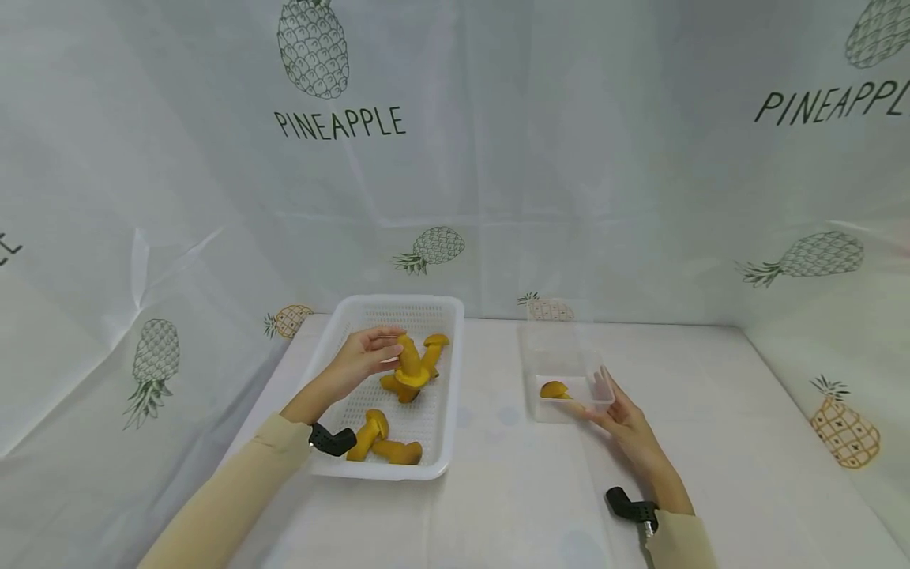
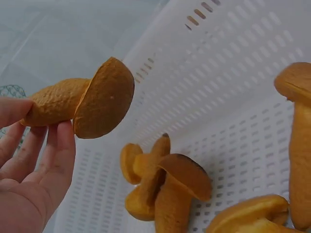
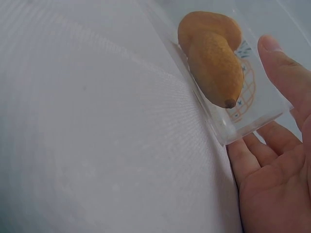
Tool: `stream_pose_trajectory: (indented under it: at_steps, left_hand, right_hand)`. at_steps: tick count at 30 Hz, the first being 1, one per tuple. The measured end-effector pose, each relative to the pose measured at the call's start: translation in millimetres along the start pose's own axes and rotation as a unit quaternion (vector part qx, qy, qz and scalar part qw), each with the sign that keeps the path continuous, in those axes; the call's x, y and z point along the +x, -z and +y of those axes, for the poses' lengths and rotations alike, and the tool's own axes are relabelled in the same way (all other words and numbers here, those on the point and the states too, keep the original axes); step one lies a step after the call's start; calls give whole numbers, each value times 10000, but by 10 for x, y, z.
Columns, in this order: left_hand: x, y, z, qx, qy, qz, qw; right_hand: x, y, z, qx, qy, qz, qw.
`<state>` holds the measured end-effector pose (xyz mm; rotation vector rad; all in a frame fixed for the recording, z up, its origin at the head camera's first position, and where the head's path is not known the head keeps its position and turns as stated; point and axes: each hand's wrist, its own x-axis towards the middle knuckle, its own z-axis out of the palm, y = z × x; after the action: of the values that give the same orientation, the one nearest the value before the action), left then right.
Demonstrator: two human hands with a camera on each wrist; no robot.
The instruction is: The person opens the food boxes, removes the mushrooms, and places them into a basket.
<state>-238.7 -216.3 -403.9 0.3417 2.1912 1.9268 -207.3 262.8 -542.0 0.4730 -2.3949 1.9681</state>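
In the head view my left hand [image 1: 366, 357] is over the white perforated basket [image 1: 455, 379], pinching a yellow-brown mushroom [image 2: 107, 99] by its stem. The thumb and fingertips meet at the stem's end, and the cap points away from the palm. Several similar mushrooms [image 2: 177, 194] lie in the basket below. To the right stands a clear plastic box [image 1: 533, 407] with its lid raised at the back. One mushroom [image 3: 211, 58] lies inside it. My right hand [image 1: 629, 427] holds the box's front right corner, thumb by the rim and fingers along the lower edge.
A pale cloth covers the table [image 1: 498, 506]. White sheeting [image 1: 569, 158] printed with pineapples hangs behind and at both sides. In the head view, the raised clear lid [image 1: 558, 328] stands close to the back sheet.
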Motion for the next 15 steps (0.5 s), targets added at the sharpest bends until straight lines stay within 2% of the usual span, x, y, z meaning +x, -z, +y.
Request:
stream_pose_trajectory:
  at_steps: [12,15]
  left_hand:
    - [-77,8,-62,46,308,-118,9994]
    - [-93,1,-70,-69,359,-134,9992]
  right_hand:
    - [0,17,-11,-66,76,-11,9999]
    - [-4,16,-9,16,61,-42,10000]
